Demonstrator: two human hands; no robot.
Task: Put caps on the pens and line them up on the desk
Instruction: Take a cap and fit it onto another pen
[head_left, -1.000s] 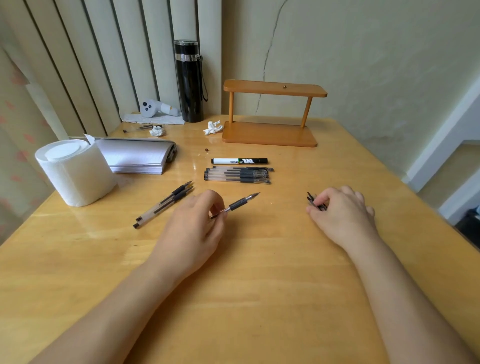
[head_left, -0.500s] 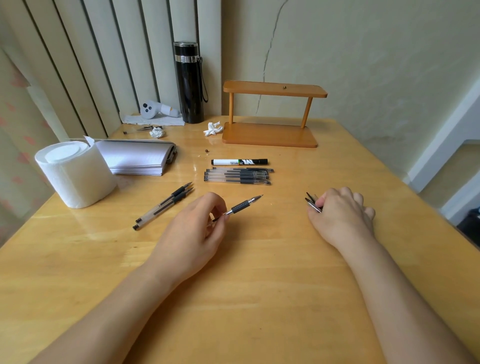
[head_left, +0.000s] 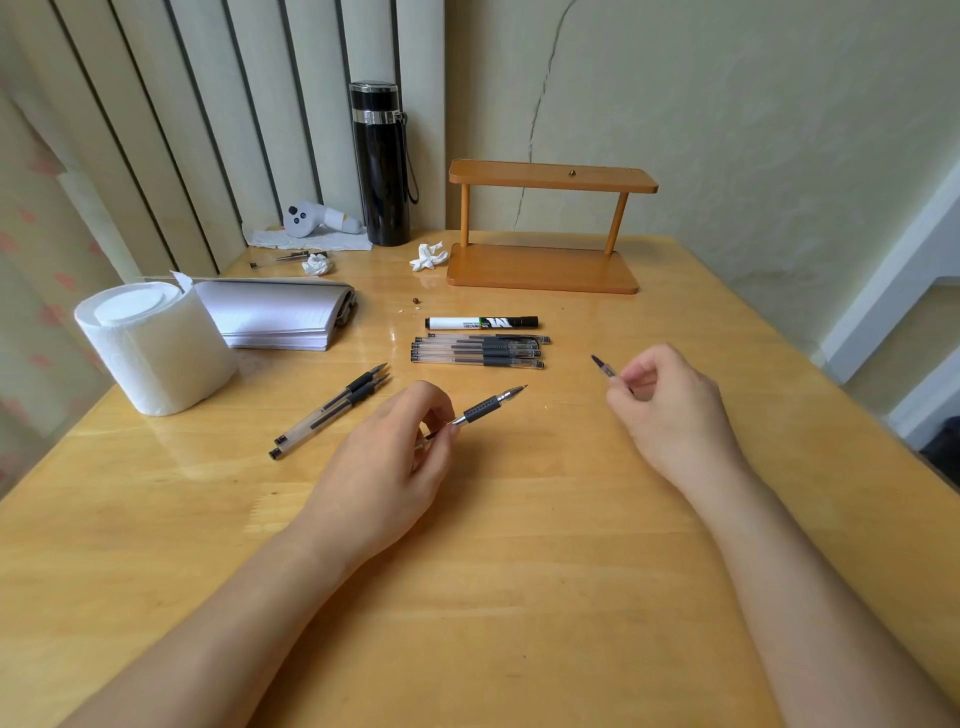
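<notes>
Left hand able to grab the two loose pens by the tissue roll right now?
Probably not yet: the left hand pinches an uncapped pen. The two loose pens lie near it, nothing between.

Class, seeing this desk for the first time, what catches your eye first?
The left hand holds an uncapped pen mid-desk, tip towards a cap pinched in the right hand. Behind them lies a neat row of capped pens beside a marker; two more uncapped pens lie left.

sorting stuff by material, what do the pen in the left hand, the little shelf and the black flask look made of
Pen in the left hand: apparently plastic, with a ribbed black rubbery grip and metal tip. Shelf: likely varnished wood, orange and glossy. Flask: probably coated metal, judging by its silvery band, or plastic.
</notes>
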